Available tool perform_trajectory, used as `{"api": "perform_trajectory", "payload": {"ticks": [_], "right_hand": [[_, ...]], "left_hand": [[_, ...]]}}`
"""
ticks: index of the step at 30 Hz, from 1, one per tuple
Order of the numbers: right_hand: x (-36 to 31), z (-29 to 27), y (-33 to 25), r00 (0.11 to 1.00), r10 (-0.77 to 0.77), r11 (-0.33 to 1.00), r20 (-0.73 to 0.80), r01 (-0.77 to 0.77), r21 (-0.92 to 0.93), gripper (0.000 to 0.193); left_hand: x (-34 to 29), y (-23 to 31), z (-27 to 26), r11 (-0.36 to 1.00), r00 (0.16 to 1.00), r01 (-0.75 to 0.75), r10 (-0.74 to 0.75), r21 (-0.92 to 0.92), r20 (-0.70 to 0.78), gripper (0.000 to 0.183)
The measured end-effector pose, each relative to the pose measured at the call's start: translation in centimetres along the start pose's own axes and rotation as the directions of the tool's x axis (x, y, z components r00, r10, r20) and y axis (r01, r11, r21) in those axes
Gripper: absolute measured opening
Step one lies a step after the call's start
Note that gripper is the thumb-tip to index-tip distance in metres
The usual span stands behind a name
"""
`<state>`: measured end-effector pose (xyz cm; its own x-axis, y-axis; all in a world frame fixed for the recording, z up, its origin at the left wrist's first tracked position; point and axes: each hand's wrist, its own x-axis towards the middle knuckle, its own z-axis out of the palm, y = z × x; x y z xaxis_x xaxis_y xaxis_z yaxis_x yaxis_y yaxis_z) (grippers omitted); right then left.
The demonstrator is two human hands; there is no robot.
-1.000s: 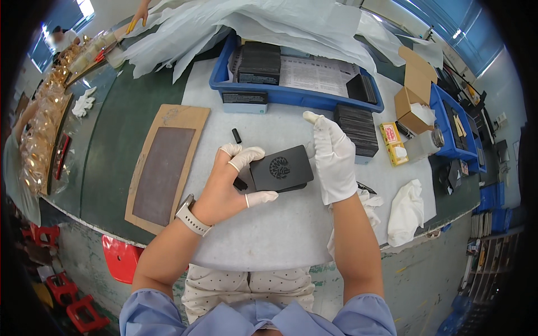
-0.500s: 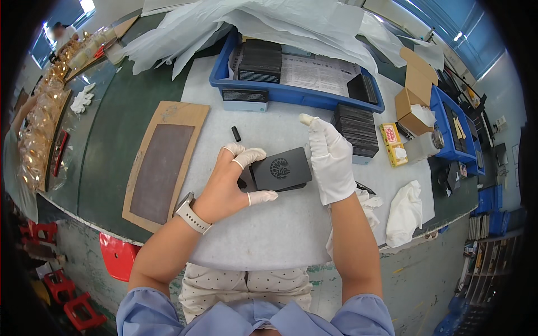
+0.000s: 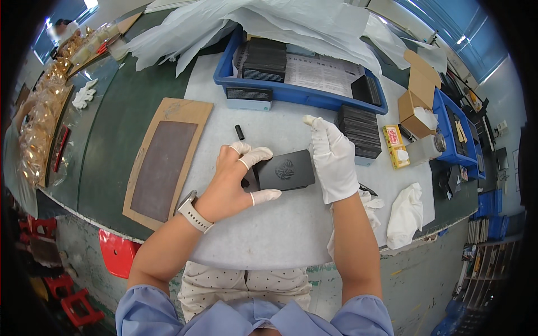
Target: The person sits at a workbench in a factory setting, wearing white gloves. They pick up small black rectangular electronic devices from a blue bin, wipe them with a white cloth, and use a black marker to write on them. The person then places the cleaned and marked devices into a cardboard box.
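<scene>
A flat black rectangular case with a round dark emblem lies in my left hand, gripped between the thumb below and the fingers above. That hand wears cream finger cots. Another dark edge shows under the case at its left; the rest is hidden by my hand. My right hand, in a white glove, is beside the case's right end with its fingers bent together; one cream-tipped finger points up and left. Whatever it may hold is hidden. A small black cap lies above my left hand.
A brown board with a dark pad lies to the left. Behind are a blue tray and a stack of black pieces. To the right are a yellow box, a bottle, an open carton and white cloth.
The black case has tilted slightly, its right end now lower. Both hands stay nearly where they were, and the whole view has shifted a little.
</scene>
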<state>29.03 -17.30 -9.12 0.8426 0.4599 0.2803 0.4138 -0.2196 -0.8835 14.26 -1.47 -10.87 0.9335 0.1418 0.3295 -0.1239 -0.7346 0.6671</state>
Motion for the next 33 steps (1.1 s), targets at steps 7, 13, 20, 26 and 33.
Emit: {"api": "perform_trajectory", "payload": {"ticks": [7,13,20,26,33], "right_hand": [[0.1,-0.1,0.4,1.0,-0.002,0.993,-0.002,0.002,-0.116,0.028],[0.1,0.0,0.5,1.0,-0.021,0.997,-0.004,0.02,-0.077,0.028],[0.1,0.1,0.7,0.999,0.037,0.998,0.009,-0.037,0.046,0.027],[0.3,0.3,0.0,0.995,0.096,0.987,0.028,-0.099,0.129,0.03],[0.2,0.3,-0.3,0.99,0.141,0.978,0.019,-0.142,0.151,0.031]], "left_hand": [[0.0,0.0,0.0,0.999,1.0,-0.003,0.003,0.033,-0.018,0.071],[-0.1,0.3,0.0,1.0,0.999,0.0,0.001,0.023,-0.042,0.072],[-2.5,3.4,-1.1,0.994,0.996,-0.076,0.079,0.073,-0.03,0.075],[-7.8,4.8,0.1,1.0,1.0,-0.013,0.013,-0.013,0.02,0.076],[-9.4,4.9,1.2,0.998,0.997,0.07,-0.07,-0.005,-0.045,0.09]]}}
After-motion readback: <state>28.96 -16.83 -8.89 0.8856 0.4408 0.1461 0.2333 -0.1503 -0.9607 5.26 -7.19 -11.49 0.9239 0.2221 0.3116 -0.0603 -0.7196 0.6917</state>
